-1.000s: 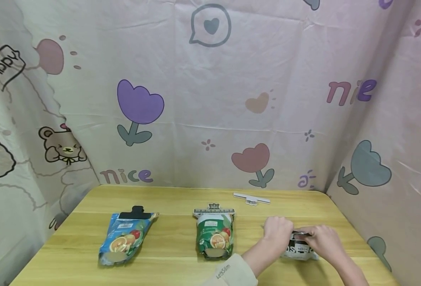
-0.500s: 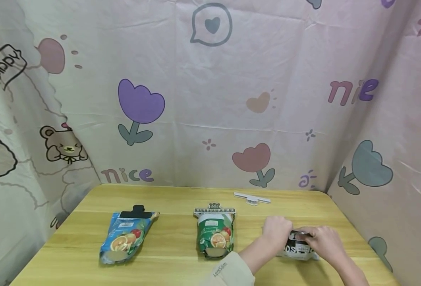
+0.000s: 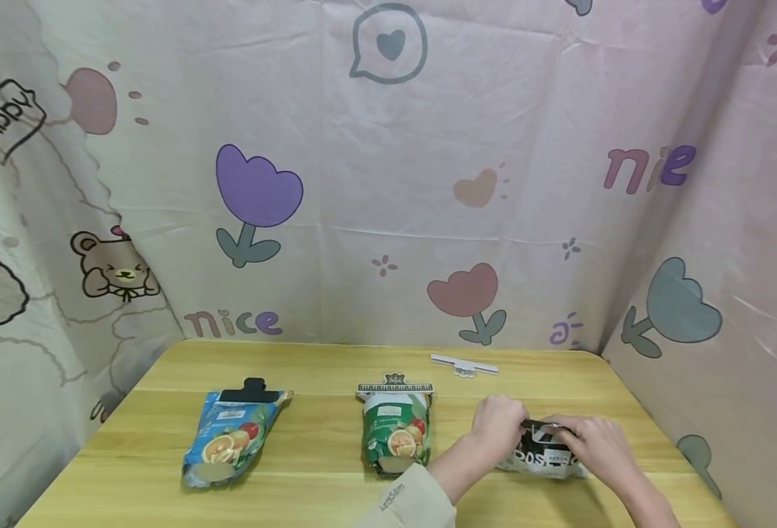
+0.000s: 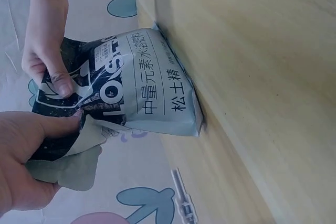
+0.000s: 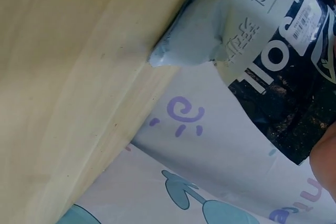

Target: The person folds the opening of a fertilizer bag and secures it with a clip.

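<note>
Both hands are at the top of a black and pale grey packet (image 3: pixel 545 462) that stands on the right part of the table. My left hand (image 3: pixel 499 425) pinches the packet's upper left edge, with the thumb in front and a flap of pale lining bent outward in the left wrist view. On the upper right edge, my right hand (image 3: pixel 596 440) pinches the black film between thumb and fingers. Large white letters and printed characters mark the packet's front (image 4: pixel 152 87). Its bottom rests on the wood. In the right wrist view only a fingertip (image 5: pixel 324 163) shows at the film.
A blue packet (image 3: pixel 226 447) with a black clip (image 3: pixel 251 393) lies at the left. At the centre is a green packet (image 3: pixel 396 436) under a patterned clip (image 3: pixel 395 386). A loose white clip (image 3: pixel 464 365) lies near the table's back edge, before the printed curtain (image 3: pixel 362 220).
My left hand has moved a little to the left, drawing the packet's top edge wider. More of the black film and lettering shows between the hands. The right hand stays nearly in place.
</note>
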The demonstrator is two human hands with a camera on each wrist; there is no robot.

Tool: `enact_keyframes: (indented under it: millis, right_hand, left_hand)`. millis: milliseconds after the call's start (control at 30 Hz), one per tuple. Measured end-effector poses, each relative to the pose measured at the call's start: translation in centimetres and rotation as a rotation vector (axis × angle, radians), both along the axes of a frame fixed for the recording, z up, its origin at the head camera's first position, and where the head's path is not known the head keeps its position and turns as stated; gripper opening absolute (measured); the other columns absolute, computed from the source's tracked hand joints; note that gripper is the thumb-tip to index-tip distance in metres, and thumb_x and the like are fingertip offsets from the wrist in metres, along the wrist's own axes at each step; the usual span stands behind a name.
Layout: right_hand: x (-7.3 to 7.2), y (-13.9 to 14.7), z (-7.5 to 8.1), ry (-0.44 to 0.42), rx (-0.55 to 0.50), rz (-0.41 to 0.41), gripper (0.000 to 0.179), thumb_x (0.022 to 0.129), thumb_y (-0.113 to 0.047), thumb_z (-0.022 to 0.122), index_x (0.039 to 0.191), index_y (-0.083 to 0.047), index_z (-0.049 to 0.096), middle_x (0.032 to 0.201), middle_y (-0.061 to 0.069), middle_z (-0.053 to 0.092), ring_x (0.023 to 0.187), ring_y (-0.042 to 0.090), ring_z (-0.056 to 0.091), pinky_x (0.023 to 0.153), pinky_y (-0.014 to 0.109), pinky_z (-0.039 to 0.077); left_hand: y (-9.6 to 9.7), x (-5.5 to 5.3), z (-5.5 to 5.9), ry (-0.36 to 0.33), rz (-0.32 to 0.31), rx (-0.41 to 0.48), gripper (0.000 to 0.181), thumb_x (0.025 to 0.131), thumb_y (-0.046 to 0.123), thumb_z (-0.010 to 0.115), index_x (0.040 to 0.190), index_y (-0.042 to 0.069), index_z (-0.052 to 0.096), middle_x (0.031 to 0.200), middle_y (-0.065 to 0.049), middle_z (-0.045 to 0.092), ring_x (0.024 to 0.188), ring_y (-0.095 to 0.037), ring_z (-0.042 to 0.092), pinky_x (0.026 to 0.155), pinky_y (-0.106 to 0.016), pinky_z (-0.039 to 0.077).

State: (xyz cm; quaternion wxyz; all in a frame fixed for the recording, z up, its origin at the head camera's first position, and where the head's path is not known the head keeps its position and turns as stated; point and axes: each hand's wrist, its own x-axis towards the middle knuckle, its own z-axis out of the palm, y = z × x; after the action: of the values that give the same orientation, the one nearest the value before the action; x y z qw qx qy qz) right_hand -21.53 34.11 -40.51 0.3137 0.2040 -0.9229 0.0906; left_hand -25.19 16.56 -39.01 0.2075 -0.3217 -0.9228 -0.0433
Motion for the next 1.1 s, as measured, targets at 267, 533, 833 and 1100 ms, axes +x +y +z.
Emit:
enact_keyframes:
  millis: [267,533,833,1100]
  right_hand:
    - [0.1,0.0,0.1,-0.072,-0.039,-0.027,0.009,0.075,-0.018,0.073,0.081,-0.024,0.072,0.067,-0.012,0.064,0.047,-0.002,0.043,0.042,0.023,0.035]
    - [0.6,0.2,0.3,-0.083,-0.088,-0.009,0.006,0.081,-0.023,0.069,0.085,-0.025,0.073,0.08,-0.013,0.067,0.068,0.009,0.063,0.054,0.03,0.047]
    - [0.3,-0.4,-0.6,0.073,-0.099,-0.055,0.007,0.08,-0.023,0.069,0.076,-0.018,0.072,0.069,-0.006,0.067,0.053,0.014,0.059,0.045,0.029,0.041]
    - [0.4,-0.2,-0.5,0.045,-0.122,-0.054,0.003,0.078,-0.014,0.071,0.081,-0.014,0.073,0.078,-0.003,0.068,0.069,0.022,0.065,0.059,0.041,0.05]
  left_hand:
    - [-0.5,-0.5,-0.2,0.006,-0.118,-0.029,0.014,0.082,0.043,0.063,0.081,0.033,0.072,0.07,0.019,0.063,0.06,0.002,0.054,0.051,-0.013,0.041]
    - [-1.7,-1.2,0.2,-0.076,-0.311,-0.017,0.037,0.092,0.048,0.043,0.081,0.023,0.067,0.066,0.013,0.059,0.055,-0.001,0.051,0.056,-0.015,0.045]
    - [-0.8,-0.3,-0.2,-0.032,-0.136,-0.068,0.037,0.098,0.041,0.036,0.079,0.024,0.064,0.052,0.01,0.046,0.045,-0.003,0.04,0.042,-0.016,0.038]
    - [-1.5,-1.1,-0.2,-0.099,-0.246,0.063,0.031,0.097,0.039,0.043,0.095,0.024,0.071,0.082,0.014,0.066,0.07,0.0,0.06,0.065,-0.016,0.046]
